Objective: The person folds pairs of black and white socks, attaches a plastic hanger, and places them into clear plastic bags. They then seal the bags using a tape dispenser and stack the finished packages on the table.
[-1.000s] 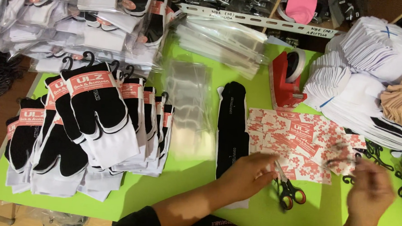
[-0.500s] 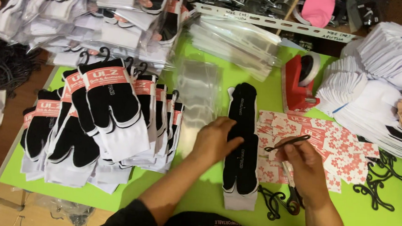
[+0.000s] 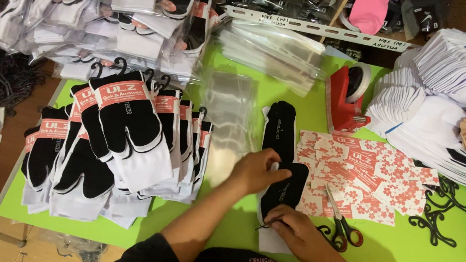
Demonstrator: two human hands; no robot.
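A black-and-white toe sock pair [image 3: 279, 129] lies lengthwise on the green table [image 3: 414, 255]. My left hand [image 3: 257, 172] presses and pinches the sock's middle, fingers curled on it. Just below, my right hand [image 3: 297, 233] grips the lower black part near the white cuff, and a thin black piece pokes out at its fingertips. Scissors with red and black handles [image 3: 341, 225] lie just right of my right hand. Pink flowered paper labels [image 3: 368, 174] are spread to the right of the sock.
A fanned stack of labelled socks on hangers [image 3: 119, 140] fills the left. Clear plastic bags [image 3: 231, 120] lie in the middle, a red tape dispenser [image 3: 347, 100] behind the labels. White sock piles [image 3: 439, 100] and black plastic hooks [image 3: 437, 209] sit right.
My right hand came in from the hooks at the right, carrying a thin black piece, and now grips the sock's lower end. My left hand left the scissors and settled on the sock.
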